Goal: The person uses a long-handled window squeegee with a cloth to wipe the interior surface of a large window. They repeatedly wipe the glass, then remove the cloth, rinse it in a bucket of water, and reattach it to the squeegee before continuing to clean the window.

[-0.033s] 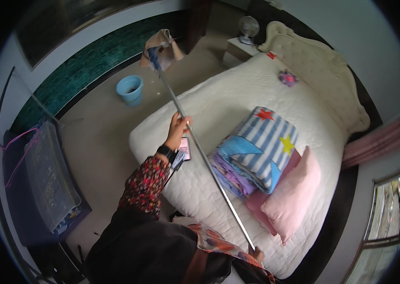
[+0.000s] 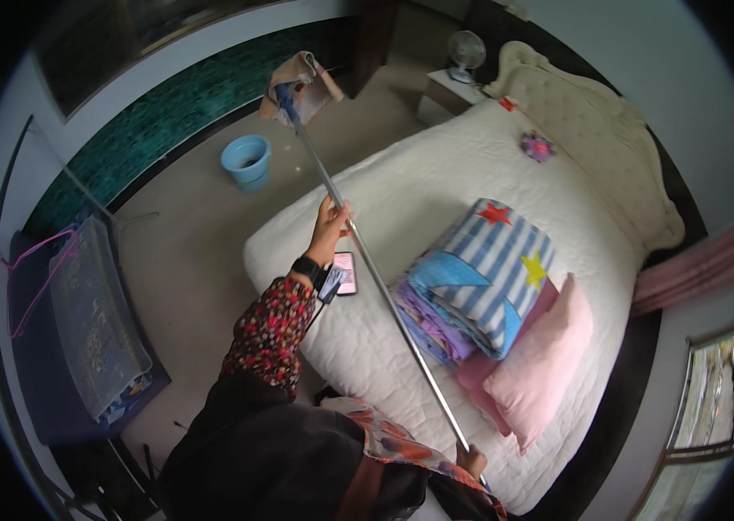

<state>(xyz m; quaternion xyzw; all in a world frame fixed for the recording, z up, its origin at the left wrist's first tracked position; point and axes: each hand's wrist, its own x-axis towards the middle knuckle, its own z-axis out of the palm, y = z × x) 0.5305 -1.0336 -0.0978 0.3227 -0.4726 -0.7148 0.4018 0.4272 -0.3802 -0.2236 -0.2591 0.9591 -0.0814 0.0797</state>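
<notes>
Pole: runs slantwise from the right fingers up past the left fingers, above the near side of the bed. Right hand wrapped round the lower stretch; its wrist is lost behind clothing, as is the pole's butt end. Left hand curled about the pole higher up; parts of its fingers are covered, how tight cannot tell. Far beyond the left fingers, at the top end, a tan cloth drapes over a blue fitting; its fastening is hard to make out. Bucket on the floor, beyond and left of the left fingers; dark contents unclear. Phone just below the left hand, one edge hidden by a small wrist-side object.

Against the earlier frame: whole scene sits slightly further right; more of the phone shows; both hands keep their places along the pole.
</notes>
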